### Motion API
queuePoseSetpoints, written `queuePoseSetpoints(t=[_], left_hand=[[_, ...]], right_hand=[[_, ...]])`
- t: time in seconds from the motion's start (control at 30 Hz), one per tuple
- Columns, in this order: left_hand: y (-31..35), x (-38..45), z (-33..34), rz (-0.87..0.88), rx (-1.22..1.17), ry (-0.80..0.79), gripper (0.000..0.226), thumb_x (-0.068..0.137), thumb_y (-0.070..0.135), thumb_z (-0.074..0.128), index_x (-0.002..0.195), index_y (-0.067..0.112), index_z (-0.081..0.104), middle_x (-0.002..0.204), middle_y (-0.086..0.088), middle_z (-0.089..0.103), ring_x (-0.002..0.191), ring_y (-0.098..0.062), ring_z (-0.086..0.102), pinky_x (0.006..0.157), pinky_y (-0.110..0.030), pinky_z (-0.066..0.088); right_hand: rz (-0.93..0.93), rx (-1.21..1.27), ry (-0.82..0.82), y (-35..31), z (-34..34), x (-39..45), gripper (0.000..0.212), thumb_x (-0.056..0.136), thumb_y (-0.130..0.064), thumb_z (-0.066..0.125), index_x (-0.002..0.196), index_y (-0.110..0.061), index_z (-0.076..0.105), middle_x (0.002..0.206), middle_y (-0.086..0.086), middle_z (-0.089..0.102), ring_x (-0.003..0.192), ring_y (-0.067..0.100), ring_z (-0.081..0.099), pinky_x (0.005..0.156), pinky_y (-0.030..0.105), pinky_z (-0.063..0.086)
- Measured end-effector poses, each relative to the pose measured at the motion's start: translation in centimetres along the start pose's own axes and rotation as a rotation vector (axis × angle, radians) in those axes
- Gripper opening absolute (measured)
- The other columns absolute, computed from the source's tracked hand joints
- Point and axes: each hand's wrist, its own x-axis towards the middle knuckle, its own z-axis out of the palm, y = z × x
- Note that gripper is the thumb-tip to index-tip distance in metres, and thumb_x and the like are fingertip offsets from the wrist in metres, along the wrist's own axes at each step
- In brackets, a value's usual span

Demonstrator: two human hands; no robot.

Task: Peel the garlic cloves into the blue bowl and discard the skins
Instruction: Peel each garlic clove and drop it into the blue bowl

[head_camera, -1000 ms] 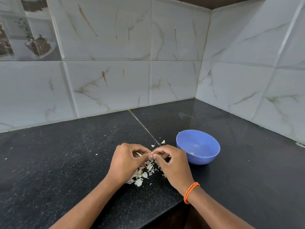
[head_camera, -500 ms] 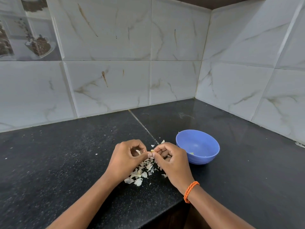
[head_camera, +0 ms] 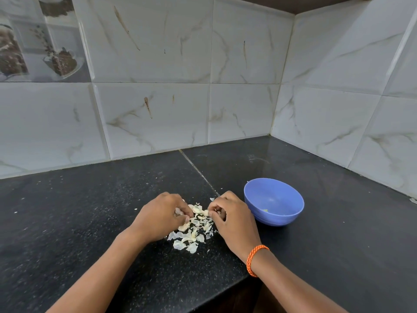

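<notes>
Both hands sit low over the garlic skins [head_camera: 191, 231] on the black counter [head_camera: 79, 222]. I see my left hand [head_camera: 161, 216] and right hand [head_camera: 232, 219] with fingers curled; what they pinch I cannot tell. Just right stands the blue bowl [head_camera: 274, 201].

Both hands [head_camera: 162, 216] parted, lowered onto skins [head_camera: 191, 233].

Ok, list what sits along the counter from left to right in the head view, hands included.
Left hand → pile of garlic skins → right hand → blue bowl. The orange wristband overlaps the span of the right hand and bowl, so it is left out of the order.
</notes>
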Motion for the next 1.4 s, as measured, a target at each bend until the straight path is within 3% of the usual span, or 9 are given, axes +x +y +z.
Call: queuePoseSetpoints(t=[0.3, 0.5, 0.63, 0.87, 1.0, 1.17, 1.4], left_hand=[[0.7, -0.2, -0.3, 0.024, 0.047, 0.059, 0.008, 0.093, 0.038, 0.081, 0.098, 0.044, 0.079, 0.096, 0.025, 0.07, 0.088, 0.006, 0.058, 0.067, -0.021, 0.041], [0.1, -0.1, -1.6, -0.002, -0.037, -0.054, 0.014, 0.092, 0.03, 0.083, 0.094, 0.044, 0.081, 0.101, 0.022, 0.075, 0.086, -0.005, 0.068, 0.082, -0.035, 0.058], [-0.4, -0.1, -2.4, -0.003, -0.061, -0.175, 0.023, 0.088, 0.023, 0.088, 0.102, 0.04, 0.082, 0.104, 0.02, 0.074, 0.093, -0.003, 0.068, 0.083, -0.023, 0.053], [0.1, -0.1, -2.2, 0.006, -0.064, -0.186, 0.028, 0.082, 0.021, 0.092, 0.103, 0.036, 0.082, 0.106, 0.016, 0.076, 0.093, -0.012, 0.069, 0.087, -0.033, 0.058], [0.2, -0.3, -2.0, -0.001, -0.091, -0.152, 0.032, 0.08, 0.018, 0.093, 0.103, 0.035, 0.079, 0.104, 0.014, 0.072, 0.091, -0.015, 0.068, 0.086, -0.034, 0.058], [0.2, -0.4, -1.9, 0.035, -0.01, -0.055, 0.047, 0.075, 0.034, 0.094, 0.103, 0.043, 0.057, 0.114, 0.017, 0.052, 0.104, -0.003, 0.054, 0.085, -0.036, 0.054], [0.0, -0.4, -1.7, 0.025, 0.083, -0.046, 0.016, 0.078, 0.05, 0.09, 0.084, 0.046, 0.075, 0.107, 0.023, 0.055, 0.098, 0.004, 0.051, 0.076, -0.032, 0.046]], right_hand=[[-0.061, 0.051, -0.055, 0.0, 0.1, -0.2, 0.019, 0.104, -0.02, 0.062, 0.104, -0.031, 0.077, 0.103, -0.018, 0.055, 0.088, 0.006, 0.06, 0.068, 0.017, 0.045], [-0.253, 0.014, -0.193, -1.1, 0.6, -0.8, 0.021, 0.106, -0.029, 0.06, 0.121, -0.028, 0.075, 0.115, -0.017, 0.054, 0.113, 0.005, 0.047, 0.093, 0.021, 0.042], [-0.298, -0.127, -0.252, -1.7, 1.2, -0.8, 0.032, 0.108, -0.028, 0.056, 0.138, -0.034, 0.068, 0.129, -0.013, 0.051, 0.122, 0.012, 0.041, 0.104, 0.031, 0.039], [-0.254, -0.117, -0.237, -1.5, 1.2, -0.8, 0.014, 0.105, -0.028, 0.062, 0.113, -0.027, 0.073, 0.129, -0.012, 0.049, 0.125, 0.012, 0.039, 0.108, 0.035, 0.036], [-0.257, -0.133, -0.229, -1.6, 1.4, -0.8, 0.011, 0.105, -0.027, 0.061, 0.111, -0.027, 0.07, 0.127, -0.013, 0.048, 0.123, 0.011, 0.041, 0.105, 0.034, 0.034], [-0.207, -0.06, -0.112, -1.7, 0.9, -0.6, 0.008, 0.108, -0.028, 0.056, 0.107, -0.03, 0.063, 0.114, -0.018, 0.053, 0.112, 0.008, 0.047, 0.097, 0.034, 0.04], [-0.13, 0.128, -0.004, -1.0, 0.7, -0.5, 0.014, 0.1, -0.023, 0.067, 0.104, -0.037, 0.062, 0.099, -0.021, 0.061, 0.1, 0.008, 0.057, 0.09, 0.035, 0.048]])
